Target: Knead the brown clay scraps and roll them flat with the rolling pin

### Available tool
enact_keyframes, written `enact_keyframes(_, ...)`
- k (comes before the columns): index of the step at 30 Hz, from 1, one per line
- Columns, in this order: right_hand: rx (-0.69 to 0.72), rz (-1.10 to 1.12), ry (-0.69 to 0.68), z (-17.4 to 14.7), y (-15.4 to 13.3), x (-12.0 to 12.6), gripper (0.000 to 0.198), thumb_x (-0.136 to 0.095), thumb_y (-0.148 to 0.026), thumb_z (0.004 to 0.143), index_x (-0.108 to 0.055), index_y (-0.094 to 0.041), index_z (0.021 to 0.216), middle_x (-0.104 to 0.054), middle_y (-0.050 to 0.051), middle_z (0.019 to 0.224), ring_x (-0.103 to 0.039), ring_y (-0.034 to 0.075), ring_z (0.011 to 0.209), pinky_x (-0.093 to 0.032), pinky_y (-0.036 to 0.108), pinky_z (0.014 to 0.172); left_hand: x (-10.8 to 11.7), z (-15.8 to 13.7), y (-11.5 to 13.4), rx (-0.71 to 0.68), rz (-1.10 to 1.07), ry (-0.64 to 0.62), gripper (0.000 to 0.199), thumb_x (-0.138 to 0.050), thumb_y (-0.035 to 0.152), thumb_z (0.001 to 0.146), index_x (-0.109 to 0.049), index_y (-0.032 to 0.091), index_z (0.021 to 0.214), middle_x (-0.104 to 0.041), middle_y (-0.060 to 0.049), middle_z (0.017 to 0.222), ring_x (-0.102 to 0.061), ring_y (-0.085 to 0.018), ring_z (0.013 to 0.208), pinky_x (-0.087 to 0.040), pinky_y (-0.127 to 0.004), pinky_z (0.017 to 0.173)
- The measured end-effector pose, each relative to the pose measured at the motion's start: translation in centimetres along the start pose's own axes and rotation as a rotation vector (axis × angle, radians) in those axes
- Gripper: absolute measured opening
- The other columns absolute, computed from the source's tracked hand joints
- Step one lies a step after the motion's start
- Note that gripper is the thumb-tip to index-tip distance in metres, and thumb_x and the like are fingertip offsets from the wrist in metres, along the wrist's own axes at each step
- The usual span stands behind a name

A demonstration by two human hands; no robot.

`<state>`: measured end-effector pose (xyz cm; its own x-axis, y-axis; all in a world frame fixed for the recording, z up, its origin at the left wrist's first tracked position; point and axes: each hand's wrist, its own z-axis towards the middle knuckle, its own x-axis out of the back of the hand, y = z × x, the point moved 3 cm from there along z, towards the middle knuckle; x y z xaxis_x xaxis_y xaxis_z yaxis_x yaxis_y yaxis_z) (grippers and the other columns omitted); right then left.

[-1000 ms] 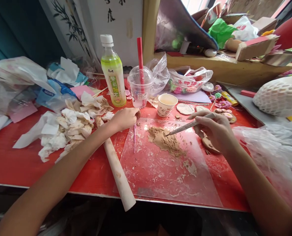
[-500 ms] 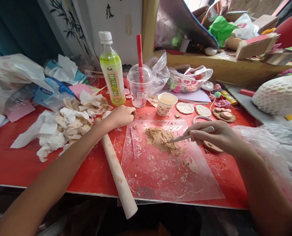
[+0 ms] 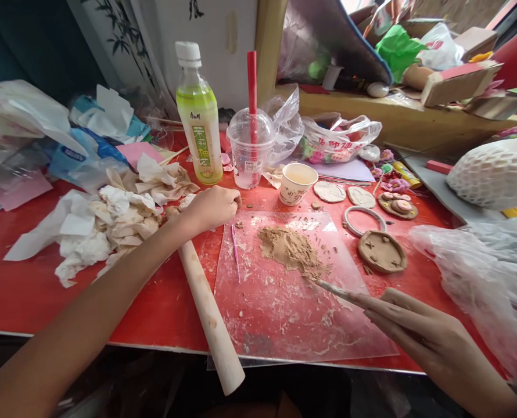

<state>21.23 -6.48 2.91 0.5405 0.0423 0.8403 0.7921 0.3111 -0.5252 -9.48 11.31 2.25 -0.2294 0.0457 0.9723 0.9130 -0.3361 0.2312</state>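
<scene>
My right hand [image 3: 428, 337] grips a thin, clay-smeared modelling tool [image 3: 334, 288], its tip at the lower edge of a flat heap of brown clay [image 3: 291, 249]. The clay lies crumbly and spread on a clear plastic sheet [image 3: 280, 325]. Beyond the sheet's upper left corner my left hand [image 3: 212, 209] rests closed on the table; whatever its fingers hold, if anything, is hidden. Under that forearm runs a wooden rolling pin [image 3: 212, 319], its near end past the table edge. A thin pink stick [image 3: 235, 253] lies on the sheet.
A paper cup [image 3: 297, 184], a domed plastic cup [image 3: 250, 154] and a drink bottle [image 3: 200, 128] stand behind the sheet. Crumpled tissues [image 3: 110, 226] lie left. At right are a ring [image 3: 349, 219], a round clay dish [image 3: 383, 252] and a plastic bag [image 3: 463, 267].
My right hand has drawn back toward me and right, moving the tool's tip from on the clay to its lower edge. The ring and clay dish are uncovered. My left hand stays put.
</scene>
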Motion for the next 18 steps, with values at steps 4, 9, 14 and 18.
enact_keyframes(4,0.128,-0.063,0.011,0.1,-0.3,-0.8,0.035,-0.046,-0.032,0.090,-0.057,-0.030,0.123,-0.057,0.001,0.069,-0.058,0.008,0.058,-0.047,0.014,0.051,0.0,-0.2,0.2,0.030,0.044,0.009,0.027,-0.039,0.019,0.075,-0.065,0.022,0.082,-0.069,-0.003,0.087,-0.063,-0.020,0.078,-0.041,-0.028,0.065)
enact_keyframes(9,0.314,-0.196,0.058,-0.2,-0.6,-1.9,0.036,-0.043,-0.020,0.092,-0.052,-0.021,0.128,-0.050,-0.001,0.071,-0.052,0.002,0.056,-0.039,0.009,0.052,-0.1,-0.2,0.1,0.016,0.013,0.016,0.028,-0.039,0.019,0.076,-0.065,0.022,0.087,-0.069,-0.002,0.090,-0.063,-0.019,0.081,-0.043,-0.028,0.068)
enact_keyframes(14,0.338,-0.304,0.031,-0.3,-0.5,-3.0,0.037,-0.043,-0.016,0.093,-0.047,-0.017,0.129,-0.044,-0.001,0.073,-0.047,0.002,0.055,-0.037,0.011,0.053,0.0,0.1,-0.1,-0.003,-0.075,-0.015,0.030,-0.042,0.017,0.074,-0.068,0.020,0.089,-0.070,-0.002,0.091,-0.063,-0.016,0.080,-0.043,-0.024,0.067)
enact_keyframes(18,0.364,-0.377,0.056,0.0,-1.1,-3.3,0.037,-0.041,-0.019,0.094,-0.046,-0.018,0.131,-0.044,-0.002,0.072,-0.045,0.003,0.053,-0.035,0.013,0.051,0.3,0.2,0.2,-0.007,-0.082,-0.043,0.033,-0.042,0.014,0.072,-0.070,0.018,0.089,-0.071,-0.002,0.091,-0.063,-0.015,0.082,-0.044,-0.023,0.070)
